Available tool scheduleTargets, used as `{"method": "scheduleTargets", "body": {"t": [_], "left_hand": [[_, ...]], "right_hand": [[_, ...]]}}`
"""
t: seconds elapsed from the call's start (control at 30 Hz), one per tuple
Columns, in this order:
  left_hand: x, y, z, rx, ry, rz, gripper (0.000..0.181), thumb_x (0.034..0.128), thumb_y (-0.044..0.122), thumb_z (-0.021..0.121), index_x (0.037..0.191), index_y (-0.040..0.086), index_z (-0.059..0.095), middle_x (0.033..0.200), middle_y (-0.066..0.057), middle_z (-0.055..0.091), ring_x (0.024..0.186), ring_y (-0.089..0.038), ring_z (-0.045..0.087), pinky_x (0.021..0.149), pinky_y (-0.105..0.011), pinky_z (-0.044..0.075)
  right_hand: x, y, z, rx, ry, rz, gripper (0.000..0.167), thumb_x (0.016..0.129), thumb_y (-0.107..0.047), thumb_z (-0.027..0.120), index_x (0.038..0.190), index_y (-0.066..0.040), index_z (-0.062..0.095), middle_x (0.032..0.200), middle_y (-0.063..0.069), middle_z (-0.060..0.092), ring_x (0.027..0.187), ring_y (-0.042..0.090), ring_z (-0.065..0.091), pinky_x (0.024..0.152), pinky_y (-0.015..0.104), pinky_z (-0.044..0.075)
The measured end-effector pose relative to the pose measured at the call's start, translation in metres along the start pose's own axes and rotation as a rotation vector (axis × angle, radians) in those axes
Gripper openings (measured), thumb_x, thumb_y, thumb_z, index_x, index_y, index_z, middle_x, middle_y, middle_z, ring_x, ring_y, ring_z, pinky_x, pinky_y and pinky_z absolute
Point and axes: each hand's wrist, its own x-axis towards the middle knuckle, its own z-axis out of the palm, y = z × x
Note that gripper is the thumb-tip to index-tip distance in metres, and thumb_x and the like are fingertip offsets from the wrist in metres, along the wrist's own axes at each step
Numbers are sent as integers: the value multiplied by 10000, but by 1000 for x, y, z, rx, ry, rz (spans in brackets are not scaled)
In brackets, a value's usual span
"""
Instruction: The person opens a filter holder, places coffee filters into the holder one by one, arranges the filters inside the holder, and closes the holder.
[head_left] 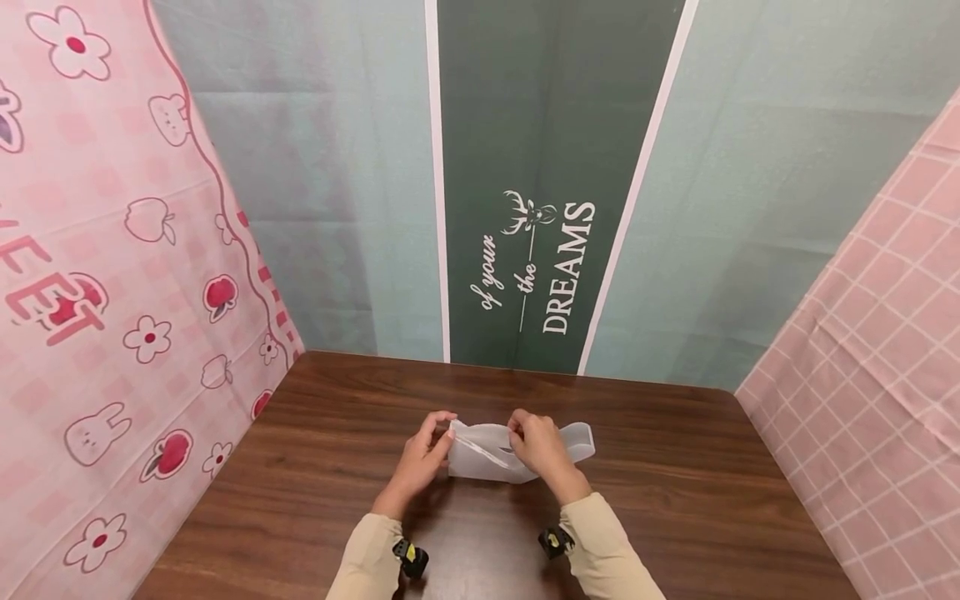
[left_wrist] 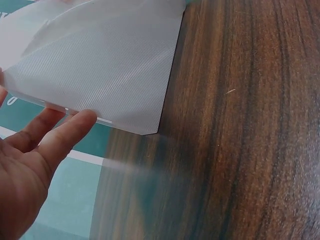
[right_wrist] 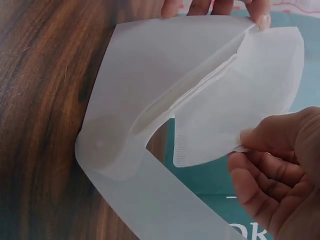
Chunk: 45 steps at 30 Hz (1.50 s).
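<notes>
A translucent white plastic sleeve with fine ribbing stands on the table, a curved flap reaching out at its right. My left hand grips its left end; in the left wrist view the fingers lie along the sleeve's edge. From the slanted opening sticks out a thin white paper piece with a crimped edge, looking like a paper filter. My right hand pinches this piece between thumb and fingers. Several thin layers show along the opening in the right wrist view. The part inside the sleeve is hidden.
The brown wood-grain table ends at a green and teal cloth backdrop. Pink patterned cloths hang on the left and right. A dark camera is strapped at the left wrist, another at the right.
</notes>
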Motion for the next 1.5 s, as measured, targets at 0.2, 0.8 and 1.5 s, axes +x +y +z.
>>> {"method": "scheduleTargets", "body": {"t": [0.2, 0.8, 1.5], "left_hand": [[3, -14, 1, -11, 0, -4, 254, 978, 136, 486, 1226, 84, 469, 1079, -202, 571, 917, -331, 589, 656, -484, 523], [1, -1, -2, -17, -7, -7, 277, 971, 93, 487, 1240, 36, 460, 1060, -219, 565, 926, -382, 574, 658, -519, 512], [0, -1, 0, -12, -8, -7, 250, 976, 102, 479, 1226, 95, 470, 1073, -224, 573, 919, -350, 587, 666, -516, 512]], "right_hand": [[-1, 3, 5, 10, -55, 13, 120, 782, -35, 671, 736, -105, 585, 592, -46, 483, 522, 107, 440, 466, 245, 384], [3, 2, 19, -128, -81, 61, 149, 775, -85, 694, 660, -122, 607, 579, -30, 523, 515, 139, 458, 483, 296, 401], [0, 4, 29, -253, -131, 60, 253, 775, -103, 679, 582, -173, 531, 545, -40, 482, 486, 159, 436, 436, 326, 369]]}}
